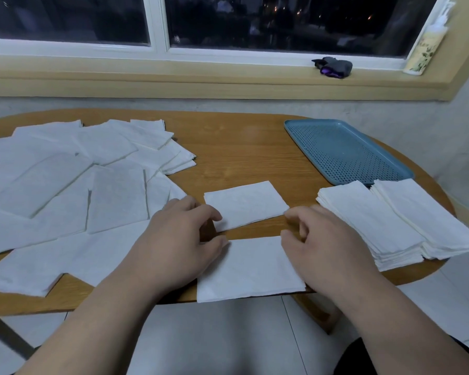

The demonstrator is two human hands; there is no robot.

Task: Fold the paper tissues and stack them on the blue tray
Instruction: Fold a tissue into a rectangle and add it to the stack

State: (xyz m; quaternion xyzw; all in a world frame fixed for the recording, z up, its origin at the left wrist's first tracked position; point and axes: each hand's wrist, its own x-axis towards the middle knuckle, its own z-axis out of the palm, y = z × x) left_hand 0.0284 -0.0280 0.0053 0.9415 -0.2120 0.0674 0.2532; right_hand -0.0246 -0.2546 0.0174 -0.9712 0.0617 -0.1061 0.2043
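- The left hand (179,239) and right hand (328,244) sit side by side over the wooden table (241,147), with two small white tissues between them.
- The far tissue (244,205) lies flat with its long axis running left to right, the right end angled a little away from the person. The near tissue (249,269) lies parallel to it, and its near edge hangs just over the table edge. A strip of bare wood separates the two.
- On each hand the thumb and forefinger are parted, not pinched together. The forefinger tip touches a near corner of the far tissue, and the thumb tip touches a far corner of the near tissue. The other fingers are loosely curled.
- Both tissues are bracketed end to end, so either hand could start the next fold.
- The blue tray (290,123) lies far right with no tissue on it. Two folded stacks (368,226) rest just in front of it, so the right hand is nearer for any transfer.
- The unfolded tissues (65,185) are spread on the left, nearer the left hand.
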